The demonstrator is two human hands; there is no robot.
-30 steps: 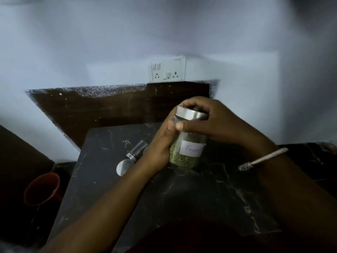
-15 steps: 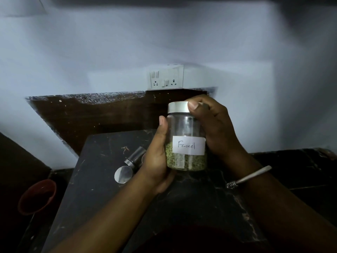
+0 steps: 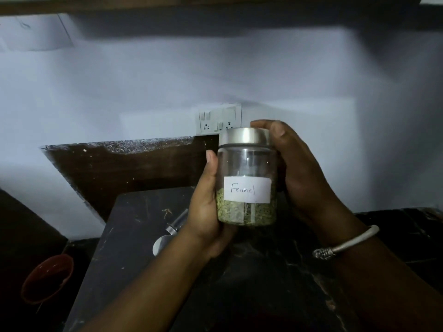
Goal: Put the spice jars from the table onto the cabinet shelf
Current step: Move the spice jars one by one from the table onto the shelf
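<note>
A clear fennel jar (image 3: 247,183) with a steel lid and a white label reading "Fennel" is held upright in front of me, above the dark table (image 3: 134,259). It is about a third full of green seeds. My left hand (image 3: 206,212) cups its lower left side, thumb up along the glass. My right hand (image 3: 302,173) wraps its right side, thumb on the lid's edge. The dark underside of a cabinet shelf (image 3: 215,4) runs along the top of the view.
Another jar (image 3: 167,233) with a steel lid lies on its side on the table, left of my left wrist. A red cup (image 3: 46,279) sits low at the left. A switch and socket plate (image 3: 219,121) is on the white wall behind.
Both hands have raised the jar from a tilt near the table to upright, with the label turned to face me. My view has tipped upward, bringing the shelf edge into sight.
</note>
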